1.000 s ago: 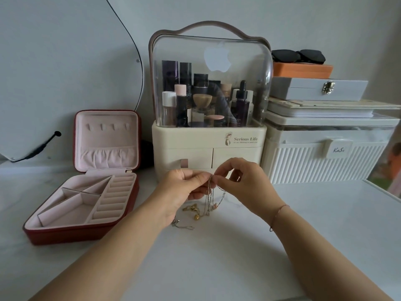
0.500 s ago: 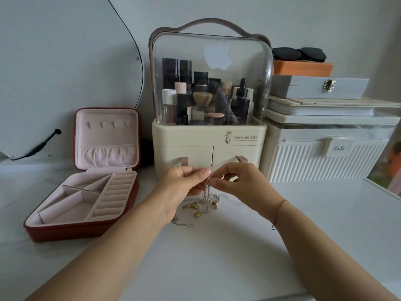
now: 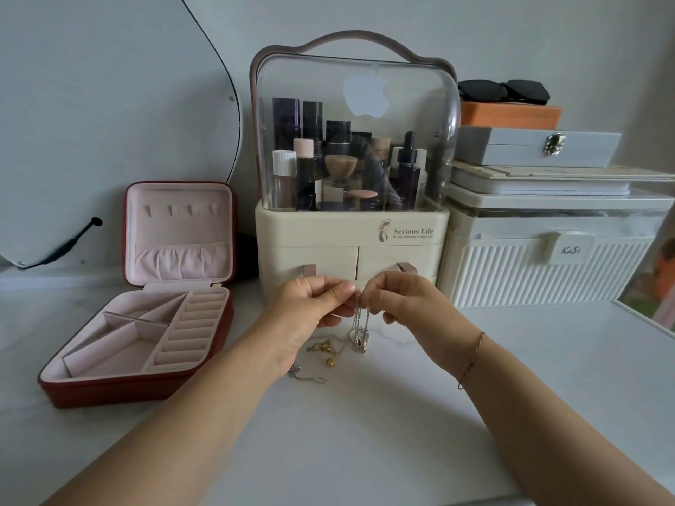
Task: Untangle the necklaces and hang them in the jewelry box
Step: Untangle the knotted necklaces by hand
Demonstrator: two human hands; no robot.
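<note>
We hold the silver necklace [image 3: 359, 328] between both hands, toward the back edge of the counter [image 3: 365, 432] and just in front of the cosmetics organizer [image 3: 350, 246]. Our left hand [image 3: 310, 308] and right hand [image 3: 412, 308] each pinch the chain at its top between thumb and forefinger, and the two pinches nearly touch. From there the chain hangs straight down, its long axis vertical. Its bunched pendants dangle at the bottom, just above the counter or brushing it; we cannot tell which.

The gold necklace [image 3: 323, 349] lies on the counter below our left hand, just beside the hanging pendants. We cannot tell whether any strand links the two. A thin silver chain [image 3: 306, 377] lies a little nearer to us, partly under our left wrist.

The jewelry box [image 3: 109, 392] sits open toward the left edge of the counter. Its lid stands upright with a row of hooks [image 3: 179, 210] near the top, all bare. So the hooks lie to the left of our grip and higher than it, and our left hand is the nearer one. We judge that the untangling is unfinished. Once a chain is free, the carry will probably go leftward and up, with the strand hanging vertically so that its loop can drop over a hook.
</note>
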